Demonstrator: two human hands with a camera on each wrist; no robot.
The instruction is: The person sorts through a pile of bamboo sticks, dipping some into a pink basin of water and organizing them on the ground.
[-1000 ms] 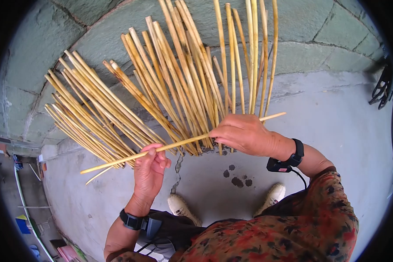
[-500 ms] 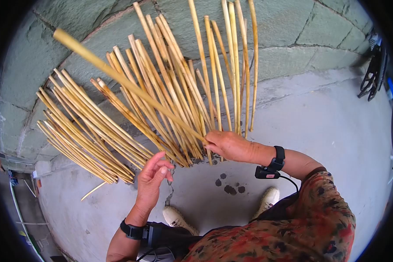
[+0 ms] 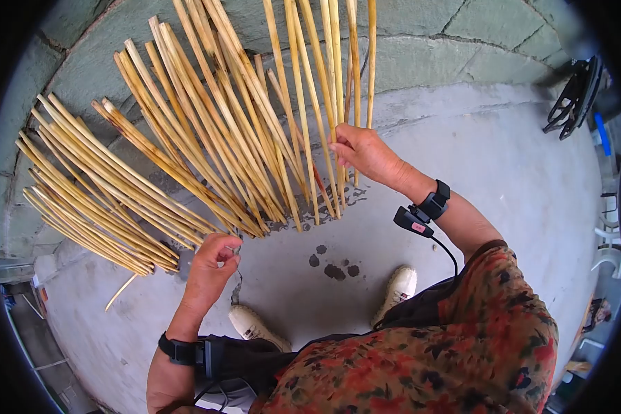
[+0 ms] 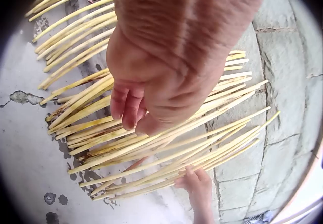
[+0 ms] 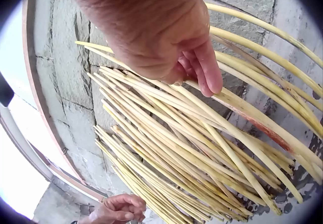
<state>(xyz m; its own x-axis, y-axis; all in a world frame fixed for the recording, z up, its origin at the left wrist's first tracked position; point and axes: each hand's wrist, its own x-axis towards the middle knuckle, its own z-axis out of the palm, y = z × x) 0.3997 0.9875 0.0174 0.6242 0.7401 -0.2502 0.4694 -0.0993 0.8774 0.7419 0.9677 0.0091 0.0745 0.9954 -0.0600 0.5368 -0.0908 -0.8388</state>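
Many long, peeled, pale yellow wooden sticks [image 3: 186, 131] lean in a fanned row against a stone wall. At the right part of the row, my right hand [image 3: 367, 153] pinches one stick [image 5: 242, 105] between thumb and fingers, with others close beside it. Just below the fingertips, a reddish patch shows along a stick in the right wrist view. My left hand [image 3: 214, 265] hovers in front of the lower ends of the left sticks, its fingers loosely curled and nothing in them. In the left wrist view the sticks pass behind that hand [image 4: 151, 82].
The wall [image 3: 421, 69] is of large greenish-grey stones. A grey concrete floor [image 3: 476, 159] with dark wet spots [image 3: 334, 271] lies before it. One thin short stick [image 3: 121, 292] lies at the left. Two light shoes [image 3: 255, 326] stand below. A black folded object [image 3: 576, 103] is at the far right.
The stick was held across both hands, then swung up in the right hand alone. The right hand has moved up to the leaning sticks at the right; the left hand let go and drew back.
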